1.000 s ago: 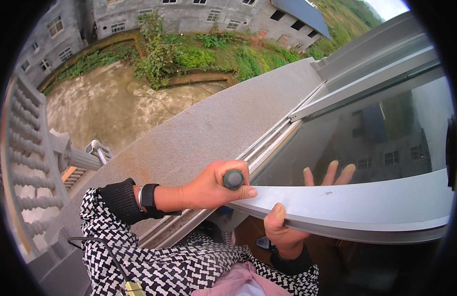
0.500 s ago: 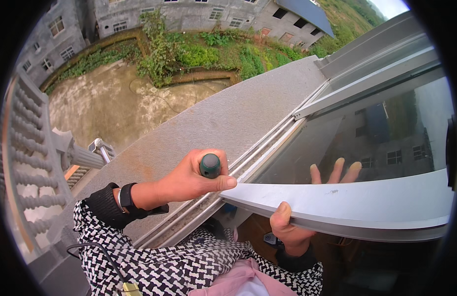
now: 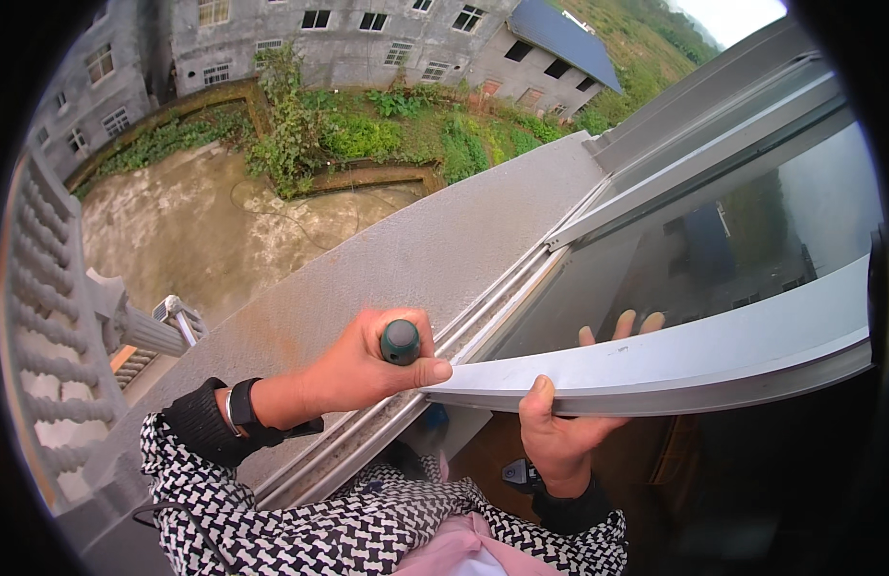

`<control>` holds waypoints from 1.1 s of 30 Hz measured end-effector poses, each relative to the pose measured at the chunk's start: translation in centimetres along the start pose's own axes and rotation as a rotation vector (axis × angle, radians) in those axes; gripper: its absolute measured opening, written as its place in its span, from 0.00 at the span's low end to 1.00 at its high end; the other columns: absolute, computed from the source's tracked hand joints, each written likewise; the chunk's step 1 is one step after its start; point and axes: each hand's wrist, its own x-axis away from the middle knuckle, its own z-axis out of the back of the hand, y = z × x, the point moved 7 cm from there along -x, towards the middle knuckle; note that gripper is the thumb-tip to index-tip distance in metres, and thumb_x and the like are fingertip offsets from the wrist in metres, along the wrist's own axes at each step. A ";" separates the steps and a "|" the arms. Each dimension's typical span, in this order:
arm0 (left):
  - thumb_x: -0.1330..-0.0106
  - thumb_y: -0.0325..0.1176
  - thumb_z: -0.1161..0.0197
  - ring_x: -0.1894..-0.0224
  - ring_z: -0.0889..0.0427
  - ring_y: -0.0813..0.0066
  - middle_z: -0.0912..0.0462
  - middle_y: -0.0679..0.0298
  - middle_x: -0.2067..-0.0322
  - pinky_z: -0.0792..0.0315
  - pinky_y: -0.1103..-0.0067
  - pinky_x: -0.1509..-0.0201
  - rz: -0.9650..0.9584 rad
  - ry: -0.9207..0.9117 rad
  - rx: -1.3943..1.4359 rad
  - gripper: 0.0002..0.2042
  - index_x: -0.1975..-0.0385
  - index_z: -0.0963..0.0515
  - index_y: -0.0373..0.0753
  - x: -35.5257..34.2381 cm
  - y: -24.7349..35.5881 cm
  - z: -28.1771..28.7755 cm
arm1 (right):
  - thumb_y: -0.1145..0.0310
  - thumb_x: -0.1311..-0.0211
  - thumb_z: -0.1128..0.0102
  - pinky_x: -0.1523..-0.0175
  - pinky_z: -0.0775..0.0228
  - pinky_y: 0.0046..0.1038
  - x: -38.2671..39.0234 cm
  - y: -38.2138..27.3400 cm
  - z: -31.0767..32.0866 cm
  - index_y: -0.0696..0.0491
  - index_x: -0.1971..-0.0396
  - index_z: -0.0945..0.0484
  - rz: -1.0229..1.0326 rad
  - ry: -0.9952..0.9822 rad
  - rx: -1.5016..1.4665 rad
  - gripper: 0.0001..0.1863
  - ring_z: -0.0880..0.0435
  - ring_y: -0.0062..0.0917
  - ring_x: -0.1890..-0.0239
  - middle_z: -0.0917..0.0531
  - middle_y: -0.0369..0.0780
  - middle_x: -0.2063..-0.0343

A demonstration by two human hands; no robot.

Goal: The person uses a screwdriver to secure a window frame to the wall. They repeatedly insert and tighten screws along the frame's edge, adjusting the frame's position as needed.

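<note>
My left hand (image 3: 353, 365) is closed round a dark green handle with a grey end cap (image 3: 400, 343), which looks like a screwdriver's. Its shaft is hidden below my fist. The fist rests by the corner of a sliding window sash, and the thumb lies at the tip of its silver frame (image 3: 675, 350). My right hand (image 3: 564, 442) grips that frame, thumb on the near side and several fingers over the glass (image 3: 655, 269) on the far side. Beneath the sash corner runs the metal window track (image 3: 343, 446), with dirt in its grooves.
A grey concrete ledge (image 3: 435, 259) lies outside the track. Far below are a paved yard (image 3: 176, 211), green plants and grey buildings (image 3: 348, 48). A white balustrade (image 3: 56, 326) stands at the left. Another window sash (image 3: 713, 154) stands beyond the held one, and a dark interior lies at the lower right.
The near frame of the sash has tilted, its right part higher in the picture. My right hand has risen a little with it. My left hand keeps its hold on the handle; the whole view has shifted slightly.
</note>
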 end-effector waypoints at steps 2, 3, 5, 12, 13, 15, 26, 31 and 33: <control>0.37 0.35 0.23 0.70 0.25 0.80 0.20 0.69 0.75 0.32 0.78 0.66 0.015 -0.002 0.002 0.14 0.75 0.23 0.39 -0.1 0.1 0.1 | 0.55 0.40 0.38 0.36 0.27 0.51 -0.2 -0.1 0.0 0.53 0.23 0.79 -0.026 0.000 0.038 0.62 0.45 0.64 0.26 0.61 0.65 0.25; 0.37 0.35 0.23 0.70 0.25 0.81 0.20 0.69 0.75 0.32 0.78 0.66 0.015 0.004 0.030 0.13 0.74 0.23 0.39 -0.3 0.1 0.2 | 0.55 0.40 0.37 0.36 0.27 0.51 -0.4 -0.2 0.2 0.53 0.23 0.78 -0.020 -0.007 0.043 0.62 0.44 0.64 0.26 0.61 0.65 0.25; 0.37 0.35 0.23 0.71 0.25 0.81 0.20 0.70 0.75 0.32 0.79 0.66 0.013 0.030 0.067 0.13 0.74 0.23 0.39 -0.7 0.1 0.3 | 0.53 0.42 0.36 0.36 0.28 0.52 -0.8 -0.2 0.6 0.54 0.23 0.77 -0.037 -0.019 0.033 0.64 0.45 0.63 0.26 0.62 0.65 0.25; 0.37 0.36 0.23 0.70 0.25 0.83 0.20 0.70 0.75 0.31 0.80 0.66 -0.028 0.008 0.051 0.14 0.74 0.23 0.39 -1.0 0.1 -0.3 | 0.55 0.46 0.32 0.33 0.33 0.55 -0.1 0.5 1.5 0.54 0.23 0.76 -0.112 -0.076 -0.002 0.66 0.50 0.60 0.24 0.62 0.61 0.24; 0.37 0.36 0.23 0.70 0.26 0.82 0.21 0.70 0.75 0.31 0.80 0.66 0.014 0.027 0.090 0.14 0.74 0.23 0.39 -0.8 -0.1 -0.4 | 0.57 0.46 0.34 0.33 0.33 0.55 -0.1 0.3 1.4 0.53 0.22 0.76 -0.103 -0.073 -0.010 0.64 0.48 0.59 0.24 0.61 0.60 0.23; 0.37 0.38 0.23 0.71 0.26 0.81 0.21 0.69 0.75 0.31 0.80 0.66 0.042 0.016 0.100 0.15 0.73 0.24 0.40 -0.7 -0.2 -0.9 | 0.60 0.45 0.33 0.30 0.40 0.56 -0.4 0.0 1.4 0.56 0.23 0.73 -0.081 -0.022 -0.075 0.63 0.50 0.61 0.24 0.58 0.62 0.25; 0.34 0.33 0.27 0.65 0.24 0.77 0.21 0.65 0.71 0.30 0.79 0.56 -0.148 0.234 0.220 0.13 0.70 0.27 0.39 0.2 -2.4 -10.1 | 0.52 0.41 0.26 0.27 0.40 0.46 4.3 1.4 7.3 0.61 0.23 0.58 0.093 -0.091 -0.125 0.59 0.42 0.58 0.26 0.54 0.63 0.25; 0.36 0.34 0.25 0.68 0.26 0.78 0.20 0.65 0.72 0.30 0.77 0.60 -0.110 0.204 -0.035 0.14 0.72 0.27 0.39 3.5 -4.8 -6.2 | 0.64 0.37 0.30 0.45 0.18 0.36 12.9 4.4 4.7 0.57 0.29 0.37 -0.062 -0.393 -0.288 0.39 0.18 0.48 0.42 0.31 0.55 0.33; 0.36 0.32 0.25 0.68 0.26 0.77 0.21 0.65 0.73 0.30 0.77 0.61 -0.034 0.177 -0.067 0.14 0.74 0.27 0.39 5.6 -4.9 -4.4 | 0.66 0.36 0.33 0.49 0.17 0.36 17.2 6.2 3.9 0.56 0.32 0.31 -0.122 -0.435 -0.298 0.33 0.15 0.46 0.50 0.23 0.52 0.39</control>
